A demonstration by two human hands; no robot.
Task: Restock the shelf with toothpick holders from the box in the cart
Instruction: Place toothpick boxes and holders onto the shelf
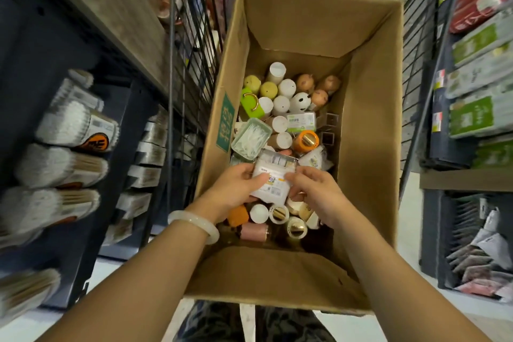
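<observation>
Now two hands, left grip (241, 185) and right grip (311, 189), clasping one packet (273, 176) over box (369, 119)

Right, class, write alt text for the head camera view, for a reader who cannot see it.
Both hands, left hand and right hand, hold a clear labelled packet over an open cardboard box full of small toothpick holders, white, yellow, orange and pink. The box sits in a wire cart between store shelves.

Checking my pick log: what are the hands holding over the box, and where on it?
Both hold one clear plastic pack with a white label: left hand grips its left edge, right hand pinches its right edge near the label.
</observation>
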